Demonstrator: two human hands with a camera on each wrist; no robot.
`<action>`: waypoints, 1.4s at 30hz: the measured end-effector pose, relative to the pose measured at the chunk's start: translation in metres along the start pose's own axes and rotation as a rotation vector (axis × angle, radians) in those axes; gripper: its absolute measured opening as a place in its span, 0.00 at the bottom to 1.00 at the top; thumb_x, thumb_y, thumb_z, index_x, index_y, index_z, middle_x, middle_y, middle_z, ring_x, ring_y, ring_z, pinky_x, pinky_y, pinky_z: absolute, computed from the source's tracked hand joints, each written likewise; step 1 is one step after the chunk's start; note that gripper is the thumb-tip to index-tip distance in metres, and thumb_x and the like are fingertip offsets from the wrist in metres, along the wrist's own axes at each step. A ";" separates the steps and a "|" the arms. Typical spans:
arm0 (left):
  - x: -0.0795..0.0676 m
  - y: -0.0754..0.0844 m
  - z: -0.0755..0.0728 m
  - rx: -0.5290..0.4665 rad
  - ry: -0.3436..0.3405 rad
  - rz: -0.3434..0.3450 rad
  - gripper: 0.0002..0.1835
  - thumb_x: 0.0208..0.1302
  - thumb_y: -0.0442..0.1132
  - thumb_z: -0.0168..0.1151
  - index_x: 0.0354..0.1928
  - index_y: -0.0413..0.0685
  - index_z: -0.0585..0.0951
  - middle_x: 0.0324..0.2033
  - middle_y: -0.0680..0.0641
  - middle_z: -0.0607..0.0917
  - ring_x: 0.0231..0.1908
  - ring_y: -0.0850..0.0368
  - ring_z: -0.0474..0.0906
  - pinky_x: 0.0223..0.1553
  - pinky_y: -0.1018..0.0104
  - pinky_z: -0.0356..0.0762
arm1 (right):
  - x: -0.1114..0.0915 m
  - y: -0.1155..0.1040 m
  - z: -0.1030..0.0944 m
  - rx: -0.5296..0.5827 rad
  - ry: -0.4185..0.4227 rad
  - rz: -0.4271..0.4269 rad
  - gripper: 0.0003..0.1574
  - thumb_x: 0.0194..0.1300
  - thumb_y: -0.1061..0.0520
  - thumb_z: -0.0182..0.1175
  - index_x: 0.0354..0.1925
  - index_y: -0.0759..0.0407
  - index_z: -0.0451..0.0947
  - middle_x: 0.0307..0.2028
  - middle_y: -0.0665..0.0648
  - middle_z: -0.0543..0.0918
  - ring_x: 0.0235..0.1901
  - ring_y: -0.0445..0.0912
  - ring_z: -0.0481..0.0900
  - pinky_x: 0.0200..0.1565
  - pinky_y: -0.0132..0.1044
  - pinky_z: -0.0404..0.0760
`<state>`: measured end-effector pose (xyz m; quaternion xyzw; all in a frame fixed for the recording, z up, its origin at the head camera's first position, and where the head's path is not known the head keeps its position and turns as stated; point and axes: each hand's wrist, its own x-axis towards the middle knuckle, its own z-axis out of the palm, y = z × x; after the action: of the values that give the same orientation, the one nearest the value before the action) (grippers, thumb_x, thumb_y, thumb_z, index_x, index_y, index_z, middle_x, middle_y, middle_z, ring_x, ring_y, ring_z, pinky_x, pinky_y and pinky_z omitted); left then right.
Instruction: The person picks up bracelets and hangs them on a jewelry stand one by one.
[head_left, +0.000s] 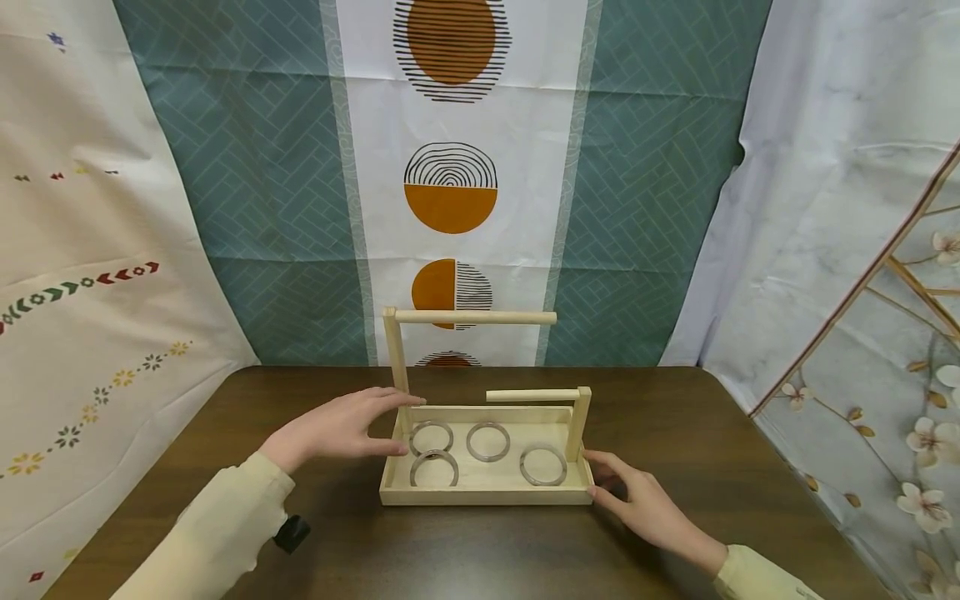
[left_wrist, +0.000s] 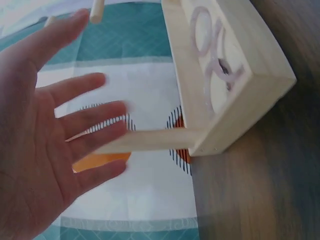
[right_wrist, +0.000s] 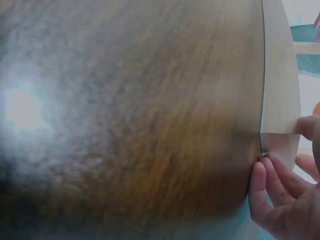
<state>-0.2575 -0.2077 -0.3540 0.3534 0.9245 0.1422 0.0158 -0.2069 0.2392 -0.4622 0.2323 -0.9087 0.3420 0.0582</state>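
Observation:
A pale wooden tray [head_left: 487,497] stands on the table with several translucent, pinkish-grey bangles [head_left: 543,465] lying in it. At its left end a tall post [head_left: 395,354] carries a dowel pointing right; a shorter post [head_left: 577,425] at the right end carries a dowel pointing left. My left hand [head_left: 348,425] is beside the tall post over the left end, fingers spread. In the left wrist view its palm and spread fingers hold nothing. My right hand [head_left: 641,500] touches the tray's right end, thumb at the front corner; in the right wrist view its fingertips [right_wrist: 267,162] rest low against the end wall.
The dark brown table [head_left: 465,550] extends around the tray. Behind it hangs a green and white patterned cloth [head_left: 637,208]. Patterned fabric covers both sides. A small black device [head_left: 292,533] sits at the left wrist.

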 end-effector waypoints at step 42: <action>0.126 0.059 0.072 0.001 -0.319 0.320 0.33 0.67 0.43 0.63 0.73 0.56 0.64 0.69 0.50 0.70 0.66 0.55 0.72 0.67 0.65 0.68 | 0.003 0.003 -0.002 0.210 -0.134 0.086 0.33 0.71 0.49 0.59 0.69 0.55 0.63 0.37 0.56 0.82 0.25 0.36 0.73 0.26 0.32 0.73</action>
<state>-0.3043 -0.0643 -0.3979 0.5136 0.8425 0.0847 0.1387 -0.2108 0.2412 -0.4616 0.2206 -0.8787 0.4212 -0.0420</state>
